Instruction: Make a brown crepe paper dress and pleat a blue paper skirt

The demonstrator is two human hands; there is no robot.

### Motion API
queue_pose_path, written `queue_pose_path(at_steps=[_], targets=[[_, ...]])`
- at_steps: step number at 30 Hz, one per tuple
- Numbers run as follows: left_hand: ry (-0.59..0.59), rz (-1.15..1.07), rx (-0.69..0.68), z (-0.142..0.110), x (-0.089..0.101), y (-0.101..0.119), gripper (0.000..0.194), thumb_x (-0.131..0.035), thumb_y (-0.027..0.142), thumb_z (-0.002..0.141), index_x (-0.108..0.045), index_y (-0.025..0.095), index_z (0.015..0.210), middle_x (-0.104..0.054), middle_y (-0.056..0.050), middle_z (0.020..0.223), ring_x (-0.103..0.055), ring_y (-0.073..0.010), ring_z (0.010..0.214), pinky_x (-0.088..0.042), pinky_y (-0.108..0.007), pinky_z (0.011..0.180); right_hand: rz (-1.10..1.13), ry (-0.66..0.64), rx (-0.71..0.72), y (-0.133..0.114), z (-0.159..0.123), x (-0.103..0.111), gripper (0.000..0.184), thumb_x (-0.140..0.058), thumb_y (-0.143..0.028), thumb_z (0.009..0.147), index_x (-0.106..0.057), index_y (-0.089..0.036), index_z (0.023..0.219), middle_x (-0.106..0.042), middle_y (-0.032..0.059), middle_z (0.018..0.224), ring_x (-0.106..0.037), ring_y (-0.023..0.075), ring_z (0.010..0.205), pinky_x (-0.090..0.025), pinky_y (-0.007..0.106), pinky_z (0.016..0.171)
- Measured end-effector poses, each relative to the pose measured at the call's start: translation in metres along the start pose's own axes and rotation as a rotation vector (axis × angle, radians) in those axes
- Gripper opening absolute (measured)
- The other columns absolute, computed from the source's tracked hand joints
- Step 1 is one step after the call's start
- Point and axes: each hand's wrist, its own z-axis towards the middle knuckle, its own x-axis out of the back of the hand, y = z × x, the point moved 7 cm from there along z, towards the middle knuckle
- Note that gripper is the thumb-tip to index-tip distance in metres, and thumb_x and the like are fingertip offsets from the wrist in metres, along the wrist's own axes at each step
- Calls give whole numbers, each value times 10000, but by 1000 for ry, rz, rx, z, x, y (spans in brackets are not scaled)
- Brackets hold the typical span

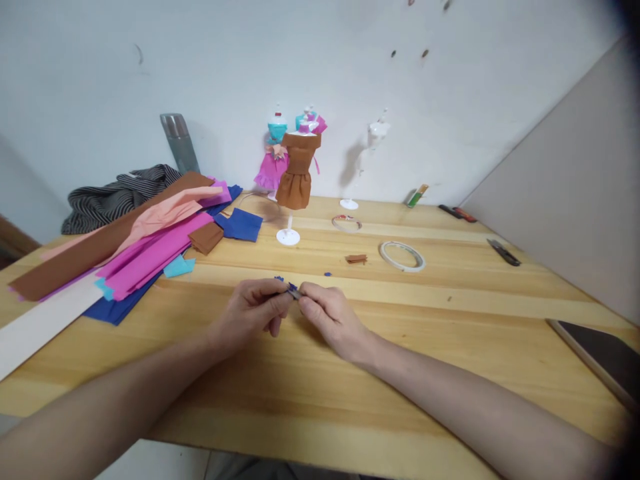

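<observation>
My left hand (260, 307) and my right hand (333, 317) meet fingertip to fingertip over the middle of the wooden table. Between the left thumb and forefinger is a small dark blue crepe paper piece (293, 287). My right hand pinches a thin grey metal piece (295, 294) against it; most of this is hidden by the fingers, so its kind is unclear. Tiny blue paper bits lie just beyond, one scrap (328, 274) to the right and a cluster (279, 278) behind the left hand.
Crepe paper strips (150, 247) and a striped cloth (120, 197) pile at left by a bottle (180, 143). Dress stands, one with a brown dress (295, 173), stand behind. Tape rolls, including a white one (403, 257), a cutter (503, 253) and a dark tablet-like slab (600, 357) lie right.
</observation>
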Motion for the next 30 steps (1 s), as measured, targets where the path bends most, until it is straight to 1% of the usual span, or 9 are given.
queue_pose_path(at_steps=[5, 8, 14, 16, 18, 20, 22, 27, 30], targets=[[20, -7, 27, 7, 0, -3, 301, -562, 391, 772, -514, 148, 600, -451, 60, 442, -436, -52, 357, -323, -176, 385, 26, 110, -69, 12, -2, 0, 364, -346, -449, 904, -424, -188, 662, -444, -17, 612, -439, 115, 594, -358, 233, 566], [81, 19, 58, 9, 5, -5, 306, -558, 404, 763, -513, 149, 600, -461, 59, 447, -444, -55, 348, -320, -174, 370, -180, 175, -115, 18, -1, 7, 337, -342, -414, 901, -438, -189, 669, -452, -15, 595, -443, 122, 571, -342, 238, 551], [273, 19, 50, 11, 26, -11, 242, -575, 363, 771, -549, 143, 671, -507, 51, 456, -468, -64, 381, -347, -174, 396, -878, -59, -337, 33, 7, 12, 298, -386, -411, 898, -559, -179, 825, -654, 73, 701, -587, 197, 598, -282, 271, 517], [332, -30, 46, 11, 32, -10, 242, -614, 367, 741, -595, 136, 811, -531, 50, 507, -493, -75, 403, -374, -185, 406, -980, -109, -351, 32, 9, 13, 324, -370, -433, 905, -561, -173, 884, -677, 97, 745, -621, 226, 636, -279, 276, 511], [361, -48, 66, 11, 35, -9, 361, -643, 372, 714, -596, 126, 973, -545, 49, 524, -510, -87, 425, -395, -195, 426, -1010, -141, -313, 28, 9, 11, 314, -375, -428, 906, -549, -169, 944, -688, 100, 791, -639, 239, 680, -287, 277, 514], [363, 0, 106, 11, 34, -9, 442, -662, 365, 691, -587, 110, 1043, -547, 48, 506, -504, -91, 435, -401, -201, 445, -1008, -157, -260, 24, 9, 7, 289, -403, -411, 900, -537, -166, 973, -691, 97, 832, -644, 235, 709, -301, 278, 526], [359, 109, 119, 12, 33, -8, 422, -694, 336, 642, -622, 107, 989, -559, 39, 520, -491, -88, 451, -391, -201, 454, -1010, -156, -223, 20, 7, 3, 282, -418, -407, 895, -537, -159, 959, -687, 97, 845, -641, 223, 699, -306, 279, 532], [232, 439, -49, 16, 24, -8, 123, -674, 242, 623, -685, 164, 718, -628, 19, 616, -526, -108, 577, -405, -216, 554, -1019, -148, -143, 14, 3, -5, 303, -407, -409, 897, -563, -150, 881, -667, 89, 801, -618, 190, 640, -277, 273, 516], [162, 531, -75, 17, 21, -13, 84, -616, 215, 670, -671, 160, 638, -636, 14, 593, -525, -110, 579, -395, -217, 564, -1000, -148, -82, 12, 1, -8, 307, -409, -410, 896, -573, -151, 881, -658, 80, 782, -606, 178, 627, -261, 275, 511]])
